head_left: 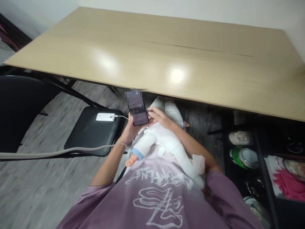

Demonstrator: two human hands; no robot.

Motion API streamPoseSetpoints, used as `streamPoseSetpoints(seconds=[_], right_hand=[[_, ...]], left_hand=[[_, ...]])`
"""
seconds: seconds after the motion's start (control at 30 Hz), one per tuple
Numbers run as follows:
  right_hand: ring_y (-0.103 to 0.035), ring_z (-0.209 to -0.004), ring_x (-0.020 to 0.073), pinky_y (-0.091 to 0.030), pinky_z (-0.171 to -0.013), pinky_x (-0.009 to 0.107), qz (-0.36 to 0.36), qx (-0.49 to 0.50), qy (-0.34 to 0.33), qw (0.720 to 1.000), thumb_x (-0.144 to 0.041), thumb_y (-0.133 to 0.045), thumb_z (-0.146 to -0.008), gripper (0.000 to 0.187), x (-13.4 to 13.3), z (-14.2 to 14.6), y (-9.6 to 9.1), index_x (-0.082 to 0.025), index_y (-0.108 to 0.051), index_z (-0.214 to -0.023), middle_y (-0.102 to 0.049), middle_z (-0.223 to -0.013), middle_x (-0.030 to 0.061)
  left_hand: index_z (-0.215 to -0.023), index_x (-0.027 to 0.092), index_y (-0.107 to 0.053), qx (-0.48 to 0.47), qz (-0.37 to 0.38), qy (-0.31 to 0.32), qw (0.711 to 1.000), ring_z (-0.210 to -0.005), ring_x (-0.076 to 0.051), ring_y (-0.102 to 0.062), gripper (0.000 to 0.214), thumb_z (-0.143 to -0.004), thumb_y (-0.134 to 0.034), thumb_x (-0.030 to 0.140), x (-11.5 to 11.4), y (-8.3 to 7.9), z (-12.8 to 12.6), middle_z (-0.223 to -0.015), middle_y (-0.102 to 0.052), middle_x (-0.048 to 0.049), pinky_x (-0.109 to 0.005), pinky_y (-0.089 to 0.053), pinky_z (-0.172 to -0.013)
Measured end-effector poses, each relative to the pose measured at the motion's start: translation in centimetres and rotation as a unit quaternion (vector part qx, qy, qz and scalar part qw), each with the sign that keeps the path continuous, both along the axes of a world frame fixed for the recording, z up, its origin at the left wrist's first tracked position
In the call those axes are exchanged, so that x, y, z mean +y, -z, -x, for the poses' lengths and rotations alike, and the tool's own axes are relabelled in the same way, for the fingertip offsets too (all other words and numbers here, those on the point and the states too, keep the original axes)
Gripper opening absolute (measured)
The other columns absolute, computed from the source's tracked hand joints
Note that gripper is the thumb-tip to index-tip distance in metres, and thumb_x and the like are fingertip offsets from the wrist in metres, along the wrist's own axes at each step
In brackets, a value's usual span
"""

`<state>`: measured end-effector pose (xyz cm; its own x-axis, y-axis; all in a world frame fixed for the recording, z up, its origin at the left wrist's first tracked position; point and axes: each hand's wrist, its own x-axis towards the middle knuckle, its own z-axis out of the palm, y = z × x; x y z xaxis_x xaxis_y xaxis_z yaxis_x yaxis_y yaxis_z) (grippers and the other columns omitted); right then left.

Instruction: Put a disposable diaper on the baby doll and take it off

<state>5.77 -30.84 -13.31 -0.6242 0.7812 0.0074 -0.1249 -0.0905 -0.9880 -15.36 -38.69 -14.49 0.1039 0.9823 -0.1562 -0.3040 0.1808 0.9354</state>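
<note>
My left hand (pixel 130 127) grips a dark smartphone (pixel 138 111) from below, holding it upright just under the table's front edge. My right hand (pixel 159 117) rests at the phone's right side, fingers curled against its edge and screen. A white cable runs from the phone to a white power bank (pixel 105 117) on the chair seat. A baby doll in white clothing (pixel 164 143) lies across my lap beneath both hands, one bare foot (pixel 131 160) sticking out to the left.
A wide light-wood table (pixel 166 60) spans the view ahead. A black chair (pixel 92 132) stands to my left, another black chair back (pixel 16 108) further left. A grey cable (pixel 59 152) crosses to my left arm. Dark bins (pixel 250 159) at the right hold bowls and pink gloves (pixel 289 183).
</note>
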Motion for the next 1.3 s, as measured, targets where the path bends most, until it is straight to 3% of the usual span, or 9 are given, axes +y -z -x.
streamPoseSetpoints(seconds=[0.1, 0.2, 0.33, 0.47, 0.63, 0.87, 1.13, 1.3], right_hand=[[-0.067, -0.098, 0.0194, -0.059, -0.092, 0.032, -0.037, 0.012, 0.026, 0.999, -0.068, -0.065, -0.106, 0.048, 0.4, -0.1, 0.5, -0.024, -0.073, -0.123, -0.075, -0.116, 0.0043], [-0.066, -0.097, 0.019, -0.054, -0.099, 0.033, -0.053, 0.01, 0.033, 0.998, -0.069, -0.062, -0.108, 0.048, 0.6, -0.3, 0.8, -0.024, -0.075, -0.12, -0.077, -0.113, 0.0042], [-0.065, -0.095, 0.0203, -0.052, -0.098, 0.034, -0.045, 0.008, 0.023, 0.999, -0.071, -0.062, -0.107, 0.051, 0.6, -0.3, 0.8, -0.024, -0.076, -0.118, -0.078, -0.103, 0.0037], [-0.066, -0.094, 0.0208, -0.052, -0.095, 0.034, -0.036, 0.012, 0.021, 0.999, -0.074, -0.063, -0.106, 0.053, 0.7, -0.3, 1.0, -0.023, -0.078, -0.112, -0.077, -0.099, 0.0037], [-0.067, -0.096, 0.0211, -0.053, -0.096, 0.034, -0.026, 0.014, 0.016, 0.999, -0.076, -0.065, -0.103, 0.057, 1.1, -0.3, 1.2, -0.022, -0.08, -0.108, -0.077, -0.097, 0.0045], [-0.068, -0.096, 0.0205, -0.052, -0.096, 0.033, -0.025, 0.005, 0.018, 1.0, -0.073, -0.067, -0.104, 0.053, 1.2, -0.4, 1.4, -0.022, -0.08, -0.107, -0.078, -0.097, 0.0036], [-0.069, -0.097, 0.0204, -0.052, -0.095, 0.033, -0.035, 0.0, 0.019, 0.999, -0.071, -0.068, -0.105, 0.051, 1.2, -0.6, 1.6, -0.022, -0.08, -0.107, -0.077, -0.099, 0.004], [-0.068, -0.097, 0.0211, -0.053, -0.095, 0.034, -0.039, -0.004, 0.017, 0.999, -0.076, -0.069, -0.101, 0.056, 1.3, -0.6, 1.3, -0.022, -0.079, -0.106, -0.077, -0.097, 0.0039]], left_hand=[[-0.168, 0.025, -0.044, -0.04, 0.025, -0.017, 0.999, -0.132, -0.042, -0.075, 0.1, -0.095, -0.063, 0.092, 0.8, -0.5, 1.8, -0.153, -0.071, -0.0209, -0.061, -0.067, -0.108], [-0.167, 0.035, -0.044, -0.066, 0.016, -0.07, 0.995, -0.123, -0.038, -0.081, 0.098, -0.09, -0.079, 0.083, 1.0, -0.3, 4.1, -0.15, -0.073, -0.0164, -0.047, -0.073, -0.089], [-0.17, 0.036, -0.037, -0.061, -0.01, -0.12, 0.991, -0.124, -0.034, -0.08, 0.098, -0.093, -0.084, 0.074, 0.9, 0.4, 6.4, -0.15, -0.073, -0.015, -0.04, -0.072, -0.086], [-0.164, 0.027, -0.052, -0.043, 0.011, -0.125, 0.991, -0.123, -0.038, -0.08, 0.093, -0.093, -0.077, 0.081, 1.1, 1.3, 7.6, -0.148, -0.074, -0.0183, -0.042, -0.072, -0.079], [-0.16, 0.019, -0.059, -0.037, 0.028, -0.12, 0.992, -0.12, -0.041, -0.08, 0.097, -0.092, -0.075, 0.086, 1.2, 2.3, 8.1, -0.149, -0.073, -0.0219, -0.041, -0.071, -0.073], [-0.159, 0.032, -0.055, -0.023, -0.003, -0.124, 0.992, -0.111, -0.035, -0.084, 0.077, -0.094, -0.088, 0.059, 0.8, 3.1, 7.4, -0.139, -0.078, -0.0166, -0.033, -0.069, -0.066], [-0.133, 0.021, -0.068, -0.013, 0.012, -0.153, 0.988, -0.094, -0.029, -0.086, 0.06, -0.088, -0.094, 0.053, 1.1, 4.1, 6.6, -0.124, -0.083, -0.0147, -0.03, -0.068, -0.06], [-0.13, 0.021, -0.069, 0.002, 0.017, -0.157, 0.988, -0.095, -0.029, -0.086, 0.058, -0.087, -0.094, 0.051, 1.1, 4.4, 6.4, -0.122, -0.083, -0.013, -0.027, -0.067, -0.058]])
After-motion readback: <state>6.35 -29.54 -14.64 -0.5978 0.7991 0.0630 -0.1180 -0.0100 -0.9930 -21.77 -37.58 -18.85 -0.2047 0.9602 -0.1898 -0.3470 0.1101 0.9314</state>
